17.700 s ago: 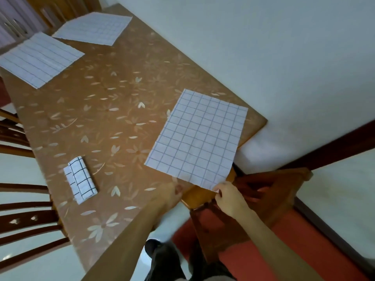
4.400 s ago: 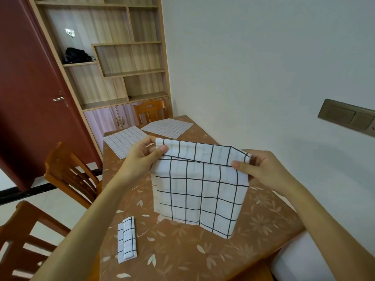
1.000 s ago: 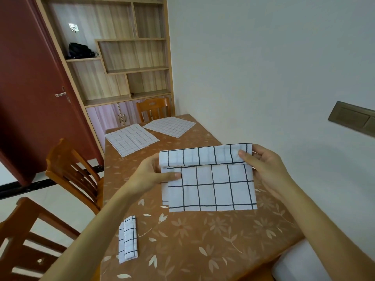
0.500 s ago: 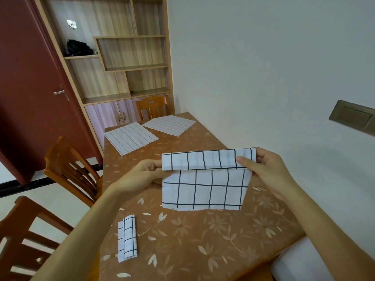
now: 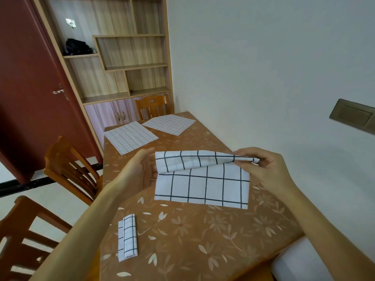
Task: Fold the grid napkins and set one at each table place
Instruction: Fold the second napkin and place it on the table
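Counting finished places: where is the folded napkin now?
Head view, lower left: the folded napkin lies flat on the table by its left edge, nearer the camera than the half-folded napkin.

Nothing here can be read: no writing, label, brand, number or sign. The half-folded napkin [image 5: 200, 187], the folded napkin [image 5: 127, 238] and the 2 flat napkins [image 5: 130, 136] [image 5: 169, 124] carry only dark grid lines, and the surface [image 5: 203, 240] shows only a pale flower-and-leaf print. A small shiny thing [image 5: 70, 23] on the back panel of the shelf is too blurred to make out.
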Demonstrator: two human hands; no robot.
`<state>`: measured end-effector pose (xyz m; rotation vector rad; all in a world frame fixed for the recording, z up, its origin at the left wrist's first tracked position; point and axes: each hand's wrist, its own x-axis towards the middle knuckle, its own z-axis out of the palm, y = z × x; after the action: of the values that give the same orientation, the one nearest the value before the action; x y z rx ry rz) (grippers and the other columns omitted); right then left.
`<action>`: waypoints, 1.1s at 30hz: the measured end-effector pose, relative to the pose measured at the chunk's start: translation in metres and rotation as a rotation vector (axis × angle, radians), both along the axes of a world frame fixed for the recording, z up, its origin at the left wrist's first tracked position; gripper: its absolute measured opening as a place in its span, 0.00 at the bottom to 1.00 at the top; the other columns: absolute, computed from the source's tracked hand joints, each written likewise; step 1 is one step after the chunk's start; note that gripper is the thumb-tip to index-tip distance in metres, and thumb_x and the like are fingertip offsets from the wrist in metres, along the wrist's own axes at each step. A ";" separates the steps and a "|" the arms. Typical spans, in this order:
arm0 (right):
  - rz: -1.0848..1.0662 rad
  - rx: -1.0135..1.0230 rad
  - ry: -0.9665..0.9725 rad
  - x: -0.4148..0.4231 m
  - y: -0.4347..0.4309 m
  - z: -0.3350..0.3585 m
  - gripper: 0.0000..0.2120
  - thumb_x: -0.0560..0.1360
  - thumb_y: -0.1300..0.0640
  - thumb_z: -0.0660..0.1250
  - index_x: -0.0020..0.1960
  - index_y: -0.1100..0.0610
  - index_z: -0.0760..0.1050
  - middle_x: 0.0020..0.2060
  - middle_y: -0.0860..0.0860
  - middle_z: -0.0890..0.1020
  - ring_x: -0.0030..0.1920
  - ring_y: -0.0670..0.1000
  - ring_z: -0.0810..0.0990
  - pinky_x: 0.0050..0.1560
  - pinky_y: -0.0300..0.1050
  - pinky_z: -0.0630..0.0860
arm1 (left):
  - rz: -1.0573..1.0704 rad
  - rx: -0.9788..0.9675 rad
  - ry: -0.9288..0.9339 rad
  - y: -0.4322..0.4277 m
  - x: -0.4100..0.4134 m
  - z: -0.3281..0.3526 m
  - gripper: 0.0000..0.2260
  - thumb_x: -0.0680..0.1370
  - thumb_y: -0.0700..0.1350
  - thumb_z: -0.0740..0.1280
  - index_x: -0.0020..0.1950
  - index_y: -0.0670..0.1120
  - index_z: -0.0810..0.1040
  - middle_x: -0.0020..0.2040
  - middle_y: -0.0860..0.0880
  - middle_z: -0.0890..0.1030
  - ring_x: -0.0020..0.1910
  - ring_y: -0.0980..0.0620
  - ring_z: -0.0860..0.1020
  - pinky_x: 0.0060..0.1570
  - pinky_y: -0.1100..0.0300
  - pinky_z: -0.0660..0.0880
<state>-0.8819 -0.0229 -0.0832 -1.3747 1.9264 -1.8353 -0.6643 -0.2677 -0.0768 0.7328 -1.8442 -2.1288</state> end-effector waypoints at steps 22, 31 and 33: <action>0.111 0.124 0.076 0.004 0.002 -0.003 0.34 0.64 0.84 0.56 0.42 0.49 0.86 0.45 0.50 0.85 0.47 0.47 0.83 0.48 0.32 0.74 | -0.607 -0.714 -0.176 0.037 -0.025 0.012 0.27 0.66 0.57 0.82 0.51 0.40 0.79 0.49 0.33 0.78 0.43 0.36 0.77 0.45 0.43 0.73; 0.065 0.226 0.093 0.001 0.014 -0.015 0.30 0.76 0.79 0.59 0.43 0.47 0.87 0.45 0.41 0.86 0.51 0.42 0.83 0.52 0.32 0.75 | -0.515 -0.719 -0.133 0.019 -0.023 -0.010 0.23 0.69 0.63 0.78 0.51 0.46 0.85 0.48 0.36 0.84 0.45 0.33 0.80 0.44 0.44 0.76; 0.048 0.274 0.064 0.002 0.013 -0.019 0.25 0.78 0.75 0.61 0.44 0.47 0.87 0.44 0.39 0.86 0.48 0.40 0.83 0.49 0.32 0.74 | -0.482 -0.764 -0.151 0.011 -0.019 -0.017 0.28 0.66 0.68 0.77 0.50 0.45 0.85 0.49 0.34 0.83 0.46 0.32 0.80 0.44 0.44 0.76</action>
<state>-0.8794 -0.0100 -0.1025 -1.3892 2.0636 -1.4567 -0.6828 -0.2567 -0.0940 0.2801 -2.8596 -1.3628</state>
